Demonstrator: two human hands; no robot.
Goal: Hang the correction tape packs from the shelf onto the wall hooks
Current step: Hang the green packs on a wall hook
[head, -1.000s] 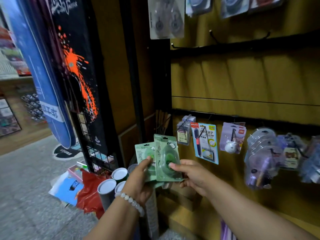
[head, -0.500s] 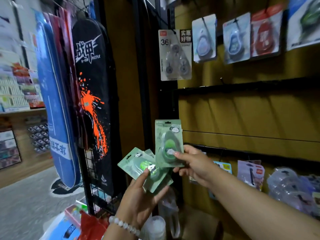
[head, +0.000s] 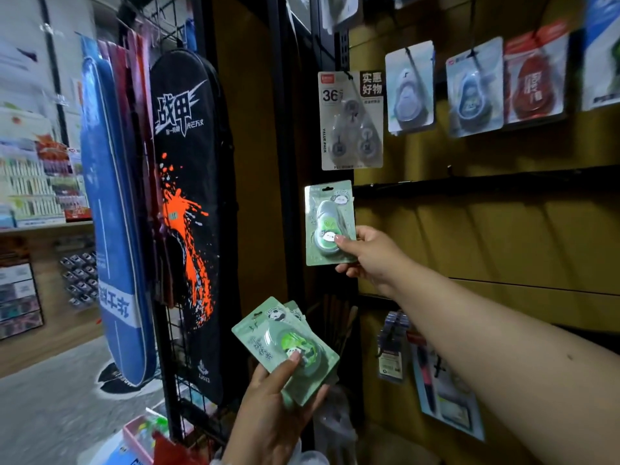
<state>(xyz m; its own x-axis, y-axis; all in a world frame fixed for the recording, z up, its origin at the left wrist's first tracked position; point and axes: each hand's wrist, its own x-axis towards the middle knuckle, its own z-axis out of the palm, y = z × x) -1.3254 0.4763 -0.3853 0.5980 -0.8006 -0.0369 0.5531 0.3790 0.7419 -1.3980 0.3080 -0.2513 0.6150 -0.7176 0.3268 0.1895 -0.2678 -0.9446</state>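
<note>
Hanging beside the green pack (head: 329, 223): value pack (head: 351, 120), racket bag (head: 191, 182).

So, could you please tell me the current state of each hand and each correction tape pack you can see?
right hand: pinches one green pack, raised toward the wall
green pack: upright, held, not on a hook
left hand: grips a fanned stack
stack of green packs: tilted, held low
grey value pack: hanging on the wall
blue packs: hanging
red pack: hanging
</note>
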